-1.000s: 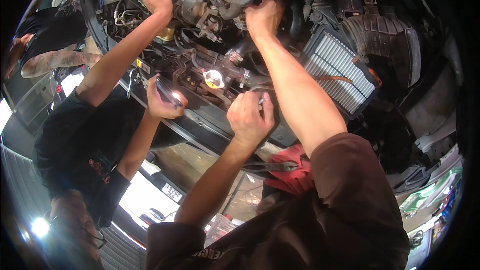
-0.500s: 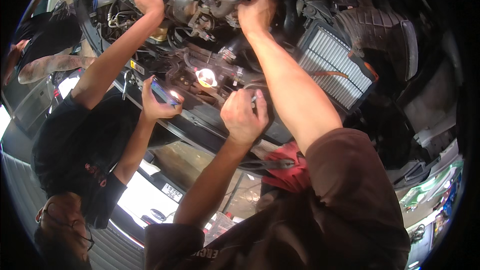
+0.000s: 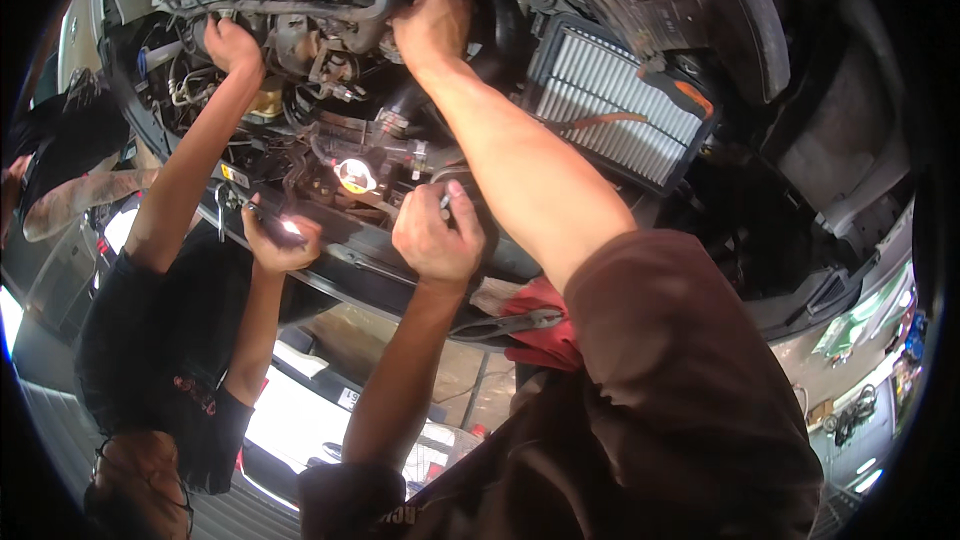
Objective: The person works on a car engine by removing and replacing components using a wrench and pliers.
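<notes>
My left hand (image 3: 438, 236) is closed in front of the radiator area, palm side turned up. Between its thumb and fingers pokes the end of a small grey metal piece (image 3: 446, 202); its kind cannot be made out. Deep in the engine bay, my right hand (image 3: 434, 32) has its fingers curled in among dark hoses beside the engine (image 3: 300, 35). What those fingertips grip is hidden. Below and left of that hand, a brightly lit round cap (image 3: 354, 176) sits by the front of the bay. Pliers (image 3: 510, 324) lie on a red cloth (image 3: 545, 325) near my body.
A co-worker at the left reaches one hand (image 3: 234, 45) into the engine and holds a lit phone (image 3: 285, 225) in the other. Right of my forearm lies a pleated air filter (image 3: 615, 105) with an orange-handled tool (image 3: 690, 98) on it. Another person's arm (image 3: 85, 202) shows far left.
The whole scene has shifted left and slightly up as my head turned. The co-worker's phone has tilted. Both my hands keep about the same poses.
</notes>
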### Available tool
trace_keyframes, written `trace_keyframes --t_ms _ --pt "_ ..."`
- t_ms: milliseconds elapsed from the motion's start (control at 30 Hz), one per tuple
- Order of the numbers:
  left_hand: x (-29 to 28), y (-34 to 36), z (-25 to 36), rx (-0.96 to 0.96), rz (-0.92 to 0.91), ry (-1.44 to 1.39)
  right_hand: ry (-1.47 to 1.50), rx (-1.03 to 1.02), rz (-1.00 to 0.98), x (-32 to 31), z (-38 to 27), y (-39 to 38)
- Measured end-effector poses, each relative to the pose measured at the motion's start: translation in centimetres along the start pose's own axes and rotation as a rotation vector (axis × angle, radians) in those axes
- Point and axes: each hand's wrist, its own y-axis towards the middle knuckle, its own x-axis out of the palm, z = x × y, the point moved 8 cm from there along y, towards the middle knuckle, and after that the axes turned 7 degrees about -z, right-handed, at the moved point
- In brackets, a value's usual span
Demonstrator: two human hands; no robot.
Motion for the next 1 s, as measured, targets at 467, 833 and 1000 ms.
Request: trace_keyframes --t_ms 467,833,1000 --pt "-0.3 0.1 0.9 0.095 0.056 0.001 -0.045 0.060 -0.004 1.4 1.2 0.4" --pt "-0.3 0.1 0.4 0.084 0.057 -0.002 0.001 0.090 -0.051 2.2 1.3 1.3" --pt "-0.5 0.1 0.3 0.038 0.035 -0.040 -0.036 -0.004 0.102 1.0 0.7 0.5"
